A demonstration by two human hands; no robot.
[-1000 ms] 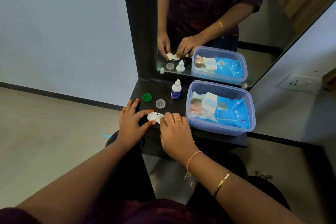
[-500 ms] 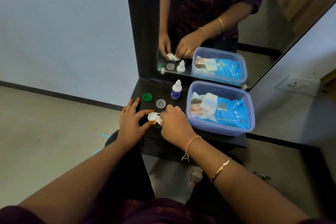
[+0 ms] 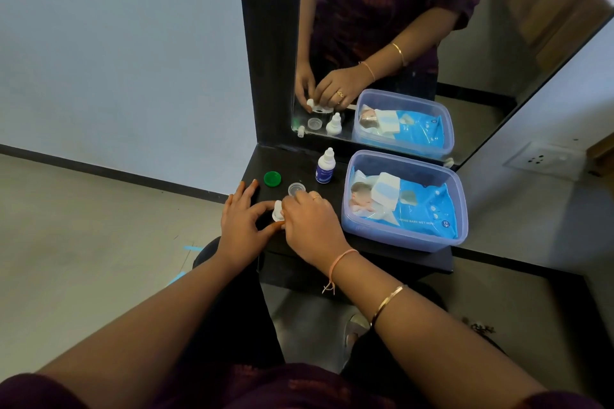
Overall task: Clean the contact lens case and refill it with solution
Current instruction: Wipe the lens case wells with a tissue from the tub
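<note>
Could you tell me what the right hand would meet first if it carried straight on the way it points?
Probably the clear cap, lying just beyond the right hand; depth is hard to judge.

White lens case (image 3: pixel 277 210) at the left hand (image 3: pixel 242 221), green cap (image 3: pixel 272 179) beyond; white, dark-blue-labelled bottle (image 3: pixel 325 167) and bluish tub (image 3: pixel 403 237) past the right hand (image 3: pixel 314 226).

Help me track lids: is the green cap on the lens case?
No, the green cap lies on the shelf, apart from the lens case.
</note>
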